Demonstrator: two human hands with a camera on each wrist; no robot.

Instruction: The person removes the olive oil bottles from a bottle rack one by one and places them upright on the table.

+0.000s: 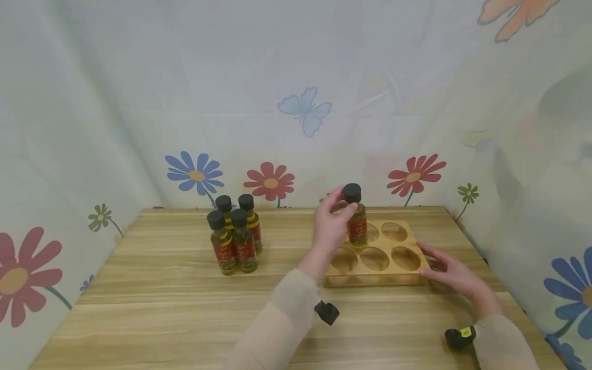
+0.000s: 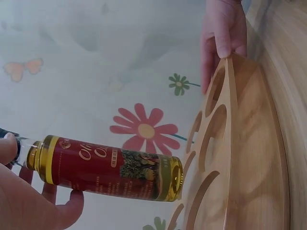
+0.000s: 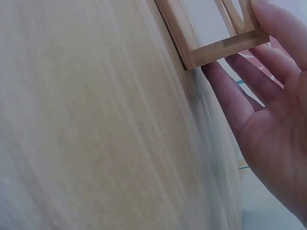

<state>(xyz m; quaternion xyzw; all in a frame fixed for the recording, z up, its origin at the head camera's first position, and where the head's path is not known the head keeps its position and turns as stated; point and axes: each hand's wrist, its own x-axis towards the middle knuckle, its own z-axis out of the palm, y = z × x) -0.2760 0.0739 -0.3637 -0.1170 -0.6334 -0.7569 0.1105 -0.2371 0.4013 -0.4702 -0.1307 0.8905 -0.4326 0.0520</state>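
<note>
My left hand (image 1: 330,226) pinches a small olive oil bottle (image 1: 357,224) near its black cap. The bottle is upright over the back-left part of a light wooden bottle rack (image 1: 376,279) with several round holes. In the left wrist view its red label and yellow oil show, and its base (image 2: 176,179) is close to the rack's top; whether it is inside a hole is hidden. My right hand (image 1: 450,270) holds the rack's right end, its thumb at the front corner and its fingers along the side. In the right wrist view the fingers (image 3: 230,91) touch the rack's end (image 3: 230,48).
Several similar olive oil bottles (image 1: 246,246) stand in a close group on the wooden table (image 1: 152,298), left of the rack. Behind the table's back edge hangs a pale curtain (image 1: 222,118) printed with flowers and butterflies.
</note>
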